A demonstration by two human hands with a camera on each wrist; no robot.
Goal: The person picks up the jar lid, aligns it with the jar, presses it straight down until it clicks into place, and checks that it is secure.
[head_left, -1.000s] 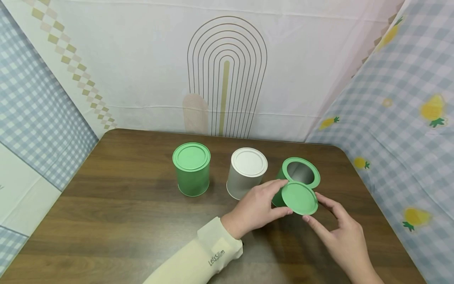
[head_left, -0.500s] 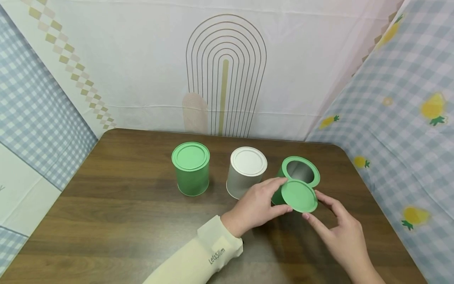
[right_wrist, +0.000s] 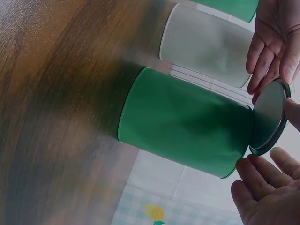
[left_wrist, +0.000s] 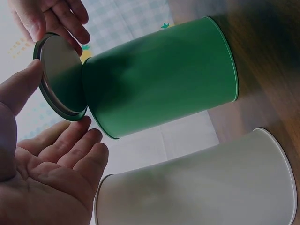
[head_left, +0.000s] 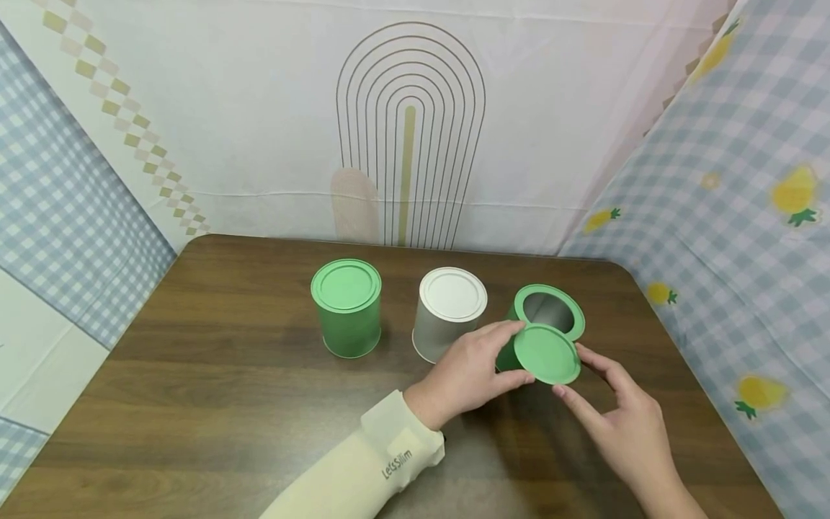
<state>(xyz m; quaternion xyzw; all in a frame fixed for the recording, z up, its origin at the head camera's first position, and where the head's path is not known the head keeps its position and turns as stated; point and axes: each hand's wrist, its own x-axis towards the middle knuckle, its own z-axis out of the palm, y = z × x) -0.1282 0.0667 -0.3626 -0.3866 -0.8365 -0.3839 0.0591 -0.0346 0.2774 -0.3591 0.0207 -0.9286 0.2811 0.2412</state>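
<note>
A round green lid (head_left: 547, 355) is held between both hands, tilted, its upper edge right at the rim of an open green can (left_wrist: 159, 79). My left hand (head_left: 470, 371) pinches the lid's left edge between thumb and fingers. On the opposite side, my right hand (head_left: 622, 425) grips it with the thumb at the near edge and fingers at the right. The wrist views show the lid's shiny metal underside (left_wrist: 63, 75) facing the can. In the head view the can's mouth is uncovered and its interior looks grey; its lower front is hidden behind the lid and left hand.
Left of the open can stands a white can (head_left: 452, 295) with its lid on, partly behind the left hand. A lidded green can (head_left: 349, 288) stands farther left. All stand on a brown wooden table (head_left: 194, 404) with patterned cloths (head_left: 707, 238) around it.
In the head view, the lid's near edge has risen slightly, while both hands keep their hold. The cans stay in place; the whole view has shifted a little.
</note>
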